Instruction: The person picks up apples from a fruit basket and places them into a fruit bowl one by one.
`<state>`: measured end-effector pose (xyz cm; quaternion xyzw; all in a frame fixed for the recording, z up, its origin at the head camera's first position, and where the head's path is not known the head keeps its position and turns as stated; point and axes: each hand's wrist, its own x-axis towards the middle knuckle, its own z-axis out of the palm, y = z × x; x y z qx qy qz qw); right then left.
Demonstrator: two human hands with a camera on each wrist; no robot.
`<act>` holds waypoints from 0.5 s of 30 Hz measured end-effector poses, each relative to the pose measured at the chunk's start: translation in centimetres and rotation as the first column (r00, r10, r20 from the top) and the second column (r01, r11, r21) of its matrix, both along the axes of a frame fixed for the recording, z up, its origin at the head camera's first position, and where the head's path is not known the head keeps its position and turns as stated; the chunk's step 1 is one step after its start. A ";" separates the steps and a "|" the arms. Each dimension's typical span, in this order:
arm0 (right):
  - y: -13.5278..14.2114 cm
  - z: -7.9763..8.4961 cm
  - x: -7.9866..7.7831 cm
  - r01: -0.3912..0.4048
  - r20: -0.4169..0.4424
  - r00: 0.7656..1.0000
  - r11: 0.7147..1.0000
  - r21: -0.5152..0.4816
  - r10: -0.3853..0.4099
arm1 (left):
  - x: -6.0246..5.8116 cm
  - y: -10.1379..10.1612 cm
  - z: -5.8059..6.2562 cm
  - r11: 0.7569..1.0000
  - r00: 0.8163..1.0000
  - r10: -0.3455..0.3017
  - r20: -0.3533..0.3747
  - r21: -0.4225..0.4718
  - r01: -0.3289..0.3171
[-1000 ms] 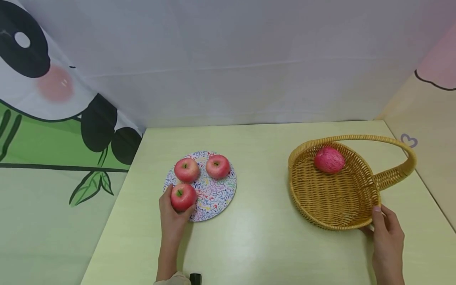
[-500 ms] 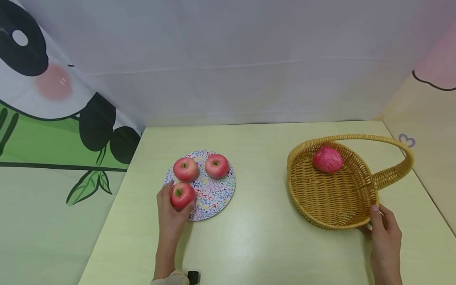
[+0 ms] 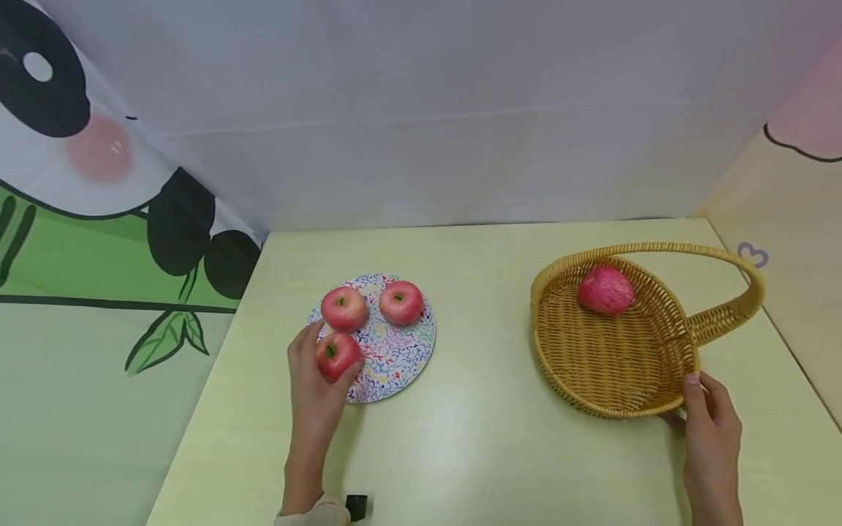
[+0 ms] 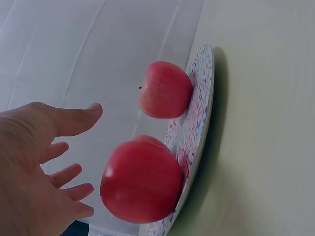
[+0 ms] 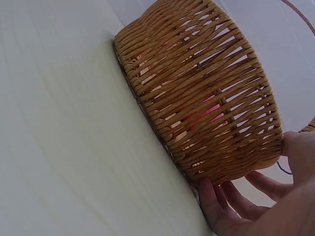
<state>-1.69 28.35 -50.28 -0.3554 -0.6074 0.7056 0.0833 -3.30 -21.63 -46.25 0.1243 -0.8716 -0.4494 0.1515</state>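
Note:
Three red apples rest on a round plate (image 3: 401,361) with a multicoloured squiggle pattern. My left hand (image 3: 314,394) is over the front apple (image 3: 338,356); in the left wrist view its fingers are spread, with a gap between them and the near apple (image 4: 142,184). Behind are the back left apple (image 3: 343,308) and the right apple (image 3: 401,302). On the right, my right hand (image 3: 713,424) holds a wicker basket (image 3: 605,358) at its near right side, thumb at the rim and fingers (image 5: 210,199) against the wall low down. A pink, streaked oval fruit (image 3: 606,290) lies inside the basket.
The basket's tall arched handle (image 3: 723,256) leans out to the right. A pale wooden table (image 3: 473,438) carries everything, with a light cloth backdrop (image 3: 421,161) behind it. A small black block (image 3: 357,507) shows beside my left sleeve.
My left hand has let go of the front apple, its fingers loosening and rising slightly off it; the apple stays on the plate. The right hand and the basket have barely moved.

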 end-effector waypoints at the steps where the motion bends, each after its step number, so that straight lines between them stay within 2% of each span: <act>1: 0.0 0.0 0.0 0.001 0.003 1.000 1.000 -0.002 -0.001 | 0.0 0.1 0.1 1.000 1.000 -0.007 -0.011 0.000 0.007; 8: 0.0 -0.1 0.1 -0.003 -0.009 1.000 1.000 0.001 0.003 | -0.2 1.5 0.4 0.997 0.994 -0.067 -0.085 -0.032 0.065; 15: 0.0 -0.1 0.0 0.007 -0.020 1.000 1.000 -0.006 -0.007 | -0.8 3.3 0.8 0.985 0.974 -0.166 -0.154 -0.069 0.157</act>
